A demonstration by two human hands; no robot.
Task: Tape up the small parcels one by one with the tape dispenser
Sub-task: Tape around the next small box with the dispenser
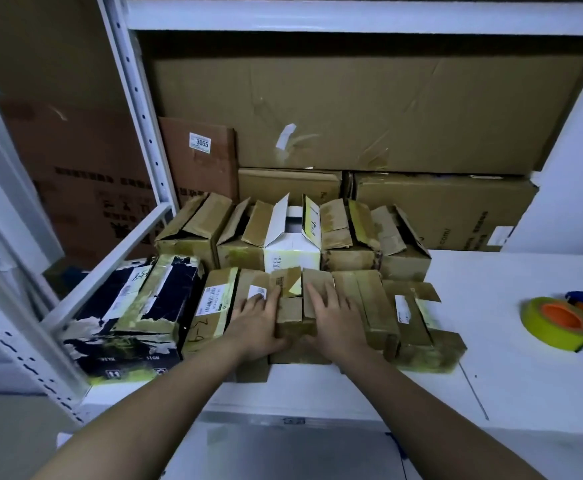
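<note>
White shelf (525, 375), crowded open parcels (293, 317)

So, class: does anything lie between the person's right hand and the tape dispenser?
Yes. Two brown parcels stand in the front row between the right hand and the tape dispenser, which lies apart on the white shelf.

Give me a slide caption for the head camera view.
Both hands, left and right, press a small parcel shut; the tape dispenser waits on the table.
</note>
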